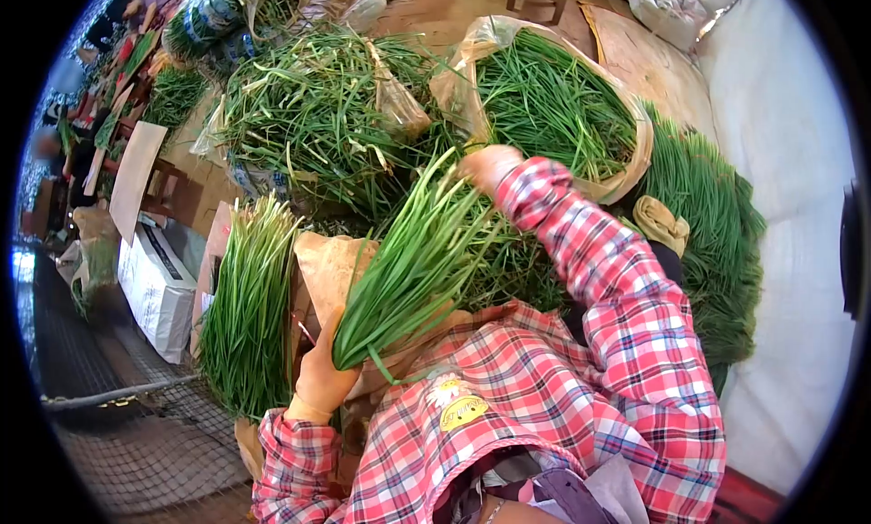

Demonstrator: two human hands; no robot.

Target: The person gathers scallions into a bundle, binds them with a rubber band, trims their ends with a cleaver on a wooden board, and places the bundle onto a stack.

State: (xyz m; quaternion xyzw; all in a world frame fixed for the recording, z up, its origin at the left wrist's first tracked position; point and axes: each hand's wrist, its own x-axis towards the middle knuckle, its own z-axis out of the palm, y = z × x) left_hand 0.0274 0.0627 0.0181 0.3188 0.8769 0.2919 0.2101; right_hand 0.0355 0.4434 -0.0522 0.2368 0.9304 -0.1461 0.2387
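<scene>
My left hand (322, 372) is closed around the lower end of a bunch of green stalks (408, 252). The bunch is located in front of my chest, tilted up and to the right. Its stalks are slender, smooth and flexible; they fan outward from the grip and turn pale at the upper ends. My right hand (490, 167) is positioned just beside these pale ends, with the fingers curled; it is blurred, and I cannot tell whether it grips any stalk. Both sleeves (626, 315) are of red, white and dark plaid cloth.

To the left of the bunch lies an aligned stack of stalks (247, 315), long and straight, with pale ends at the top. Beyond the bunch is a loose heap (308, 116), tangled and coarse in texture. Beside that heap stands an open bag (451, 87) of translucent, wrinkled plastic, filled with stalks. At the right, a dense bank of stalks (712, 243) lies along a smooth whitish wall (789, 161)
</scene>
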